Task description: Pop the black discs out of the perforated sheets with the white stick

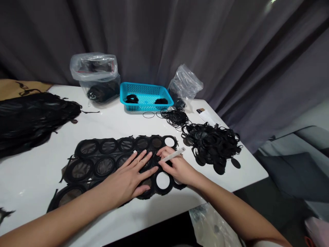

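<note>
A black sheet with rows of round rings (105, 166) lies flat on the white table. Dark film fills most of its rings, while a few at the right end show white through them. My left hand (133, 171) rests on the sheet with its fingers spread, pressing near the middle. Just right of it, my right hand (174, 164) is closed round a slim whitish tool (172, 155), held like a pen. The tool's lower tip is hidden among the fingers over the sheet.
A blue basket (146, 88) holding black rings stands at the back between two clear bags (96, 80) (186, 82). Thin black rings (176, 117) and a heap of black scraps (212, 140) lie right. Black material (33, 120) is piled left on the white table (110, 120).
</note>
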